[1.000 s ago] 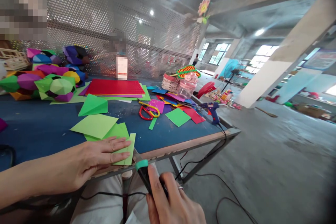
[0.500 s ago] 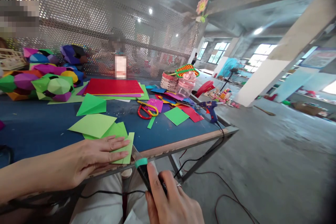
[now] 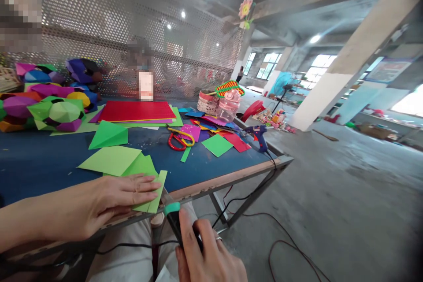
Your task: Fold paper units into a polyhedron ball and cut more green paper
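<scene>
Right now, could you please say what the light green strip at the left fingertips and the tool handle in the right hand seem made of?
Green strip: matt paper or thin card, by its crisp edges and dull face. Tool handle: probably low-sheen plastic, from its even black colour; rubber is possible.

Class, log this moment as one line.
left hand: on green paper | right hand: holding black-handled tool | scissors: on blue table

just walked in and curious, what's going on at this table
A person's left hand presses light green paper down at the near edge of the table. The right hand holds a black-handled tool close beside it. More green sheets lie beyond the left hand; a blue glue gun rests farther right.
</scene>
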